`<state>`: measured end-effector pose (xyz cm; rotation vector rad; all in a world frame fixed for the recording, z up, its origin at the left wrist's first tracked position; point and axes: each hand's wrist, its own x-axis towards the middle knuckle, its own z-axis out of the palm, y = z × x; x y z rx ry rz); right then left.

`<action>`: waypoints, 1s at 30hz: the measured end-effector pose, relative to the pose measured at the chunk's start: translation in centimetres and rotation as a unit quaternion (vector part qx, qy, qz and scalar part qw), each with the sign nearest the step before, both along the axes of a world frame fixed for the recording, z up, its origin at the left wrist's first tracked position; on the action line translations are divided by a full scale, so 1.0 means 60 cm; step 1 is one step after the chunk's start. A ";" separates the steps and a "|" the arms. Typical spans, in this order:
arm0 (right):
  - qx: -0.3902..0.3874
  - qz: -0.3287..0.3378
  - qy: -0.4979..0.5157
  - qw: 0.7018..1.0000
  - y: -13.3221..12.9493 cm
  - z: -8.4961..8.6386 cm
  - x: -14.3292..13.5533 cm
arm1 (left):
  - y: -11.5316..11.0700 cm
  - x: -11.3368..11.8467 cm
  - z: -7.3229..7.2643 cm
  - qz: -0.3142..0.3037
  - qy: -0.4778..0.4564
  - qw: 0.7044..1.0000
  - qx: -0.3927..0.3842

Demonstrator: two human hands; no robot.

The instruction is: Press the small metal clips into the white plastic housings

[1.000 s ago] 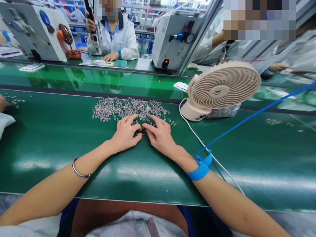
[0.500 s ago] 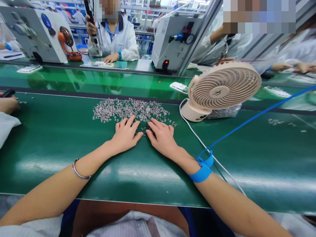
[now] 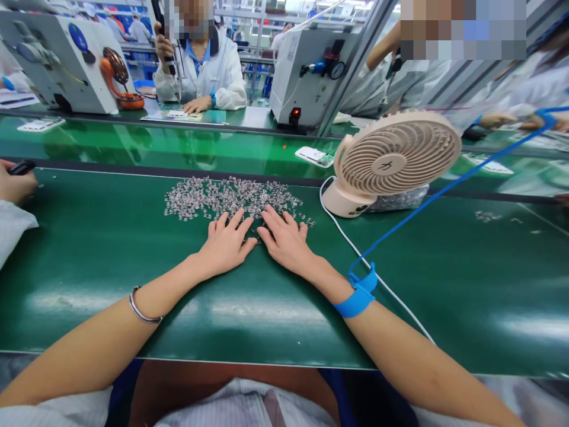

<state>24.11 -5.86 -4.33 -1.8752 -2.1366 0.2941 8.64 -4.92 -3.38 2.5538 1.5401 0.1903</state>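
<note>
A wide, flat heap of small shiny metal-looking pieces (image 3: pixel 222 194) is spread over the green table (image 3: pixel 213 320). At its near edge, my left hand (image 3: pixel 226 242) lies palm down with the fingers spread. Beside it my right hand (image 3: pixel 284 238) also rests palm down, fingers apart, its fingertips over the pieces. A narrow gap with a few loose pieces separates the two thumbs. Neither hand is closed round anything; whatever lies under the palms is hidden. A blue strap (image 3: pixel 358 296) with a cord circles my right wrist, and a metal bangle (image 3: pixel 144 308) my left forearm.
A beige fan (image 3: pixel 391 160) stands right of the heap, its white cable (image 3: pixel 386 284) running toward the near edge. Behind lies a green conveyor (image 3: pixel 178 148) carrying white panels (image 3: pixel 313 156). A co-worker's hand (image 3: pixel 15 182) holds a black tool at left; another co-worker sits opposite.
My right hand has shifted slightly left and away from me, nearer my left hand, with the strap and cord following. My left hand stays nearly in place. The view has shifted slightly.
</note>
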 end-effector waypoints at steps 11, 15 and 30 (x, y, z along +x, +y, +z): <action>0.063 -0.048 -0.001 0.997 0.043 0.004 -0.007 | -0.005 0.014 0.000 -0.010 0.019 1.000 0.014; 0.076 -0.063 -0.005 0.995 0.048 0.001 -0.006 | -0.005 0.011 0.001 -0.009 0.014 1.000 0.017; 0.086 -0.076 0.035 0.993 0.040 0.000 0.004 | -0.003 0.005 -0.003 -0.016 -0.007 1.000 0.014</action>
